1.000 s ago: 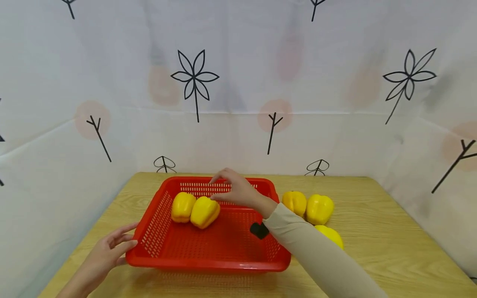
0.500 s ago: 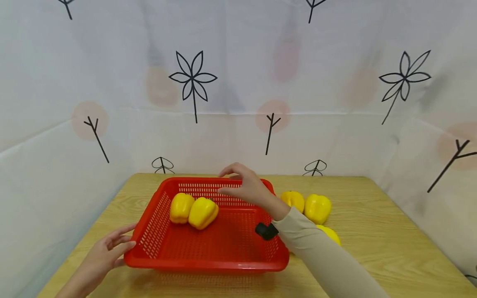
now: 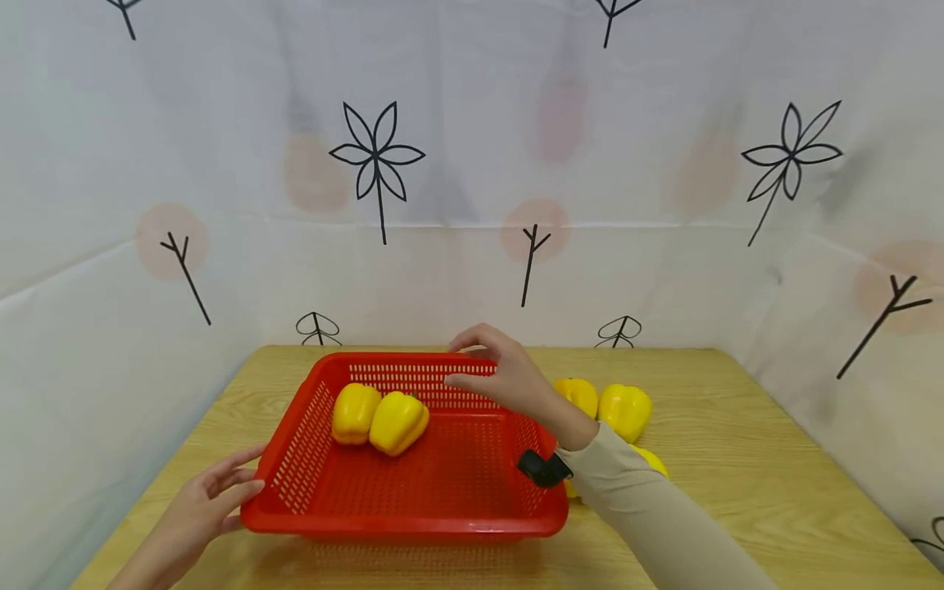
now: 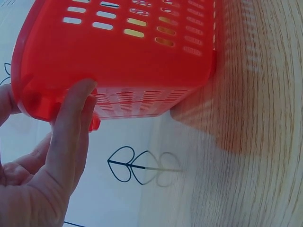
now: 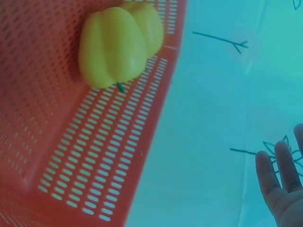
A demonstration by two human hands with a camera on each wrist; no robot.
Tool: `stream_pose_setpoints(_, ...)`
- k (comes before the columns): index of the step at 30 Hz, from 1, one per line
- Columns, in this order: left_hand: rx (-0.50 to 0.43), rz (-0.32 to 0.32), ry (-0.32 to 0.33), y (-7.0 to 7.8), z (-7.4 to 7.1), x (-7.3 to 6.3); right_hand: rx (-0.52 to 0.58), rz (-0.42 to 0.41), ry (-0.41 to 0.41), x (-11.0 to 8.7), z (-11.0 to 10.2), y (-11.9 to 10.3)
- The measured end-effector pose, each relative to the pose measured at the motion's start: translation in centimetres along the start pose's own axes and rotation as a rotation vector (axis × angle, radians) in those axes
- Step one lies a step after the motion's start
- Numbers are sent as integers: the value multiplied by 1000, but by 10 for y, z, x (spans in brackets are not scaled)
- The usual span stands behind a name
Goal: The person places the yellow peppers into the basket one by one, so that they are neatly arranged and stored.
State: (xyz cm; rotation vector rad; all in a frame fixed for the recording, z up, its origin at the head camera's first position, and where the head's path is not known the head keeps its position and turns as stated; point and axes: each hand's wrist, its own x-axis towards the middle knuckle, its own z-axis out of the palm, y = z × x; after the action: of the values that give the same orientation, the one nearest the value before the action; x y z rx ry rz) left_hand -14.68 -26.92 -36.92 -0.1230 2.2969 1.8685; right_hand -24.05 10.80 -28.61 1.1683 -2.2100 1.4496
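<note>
A red plastic basket (image 3: 406, 525) with slotted walls stands on the table. Two yellow bell peppers, one at the left (image 3: 355, 414) and one beside it (image 3: 399, 423), lie touching inside its left back part. At the basket's left rim my left hand (image 3: 197, 515) holds on, thumb by the rim and fingers along the outer wall (image 4: 66, 137). Over the right back side of the basket hovers my right hand (image 3: 509, 378), fingers loosely curved, nothing in it. The right wrist view shows the pepper with a green stem (image 5: 112, 49), and several fingertips apart from it.
More yellow peppers sit right of the basket, one at the back (image 3: 578, 397), another beside it (image 3: 624, 412), and others partly hidden by my right forearm (image 3: 642, 500). The wooden table (image 3: 745, 459) ends at a printed white cloth (image 3: 450, 279).
My right hand has moved right, away from the two peppers in the basket and towards its right back side. The left hand stays at the rim.
</note>
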Motion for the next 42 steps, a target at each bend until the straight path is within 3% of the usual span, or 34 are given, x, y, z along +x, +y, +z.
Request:
stream_pose_setpoints(7, 3, -13, 6, -1, -1, -1, 33, -41, 22, -10, -5, -6)
stream_pose_setpoints(14, 11, -22, 20, -2, 1, -1, 26, -24, 29, -22, -15, -16)
stream_pose_setpoints(34, 26, -27, 23, 1, 0, 0, -61, 40, 78, -65, -40, -7)
stream_pose_setpoints(42, 17, -25, 8, 0, -1, 1, -86, 18, 100, -83, -48, 2)
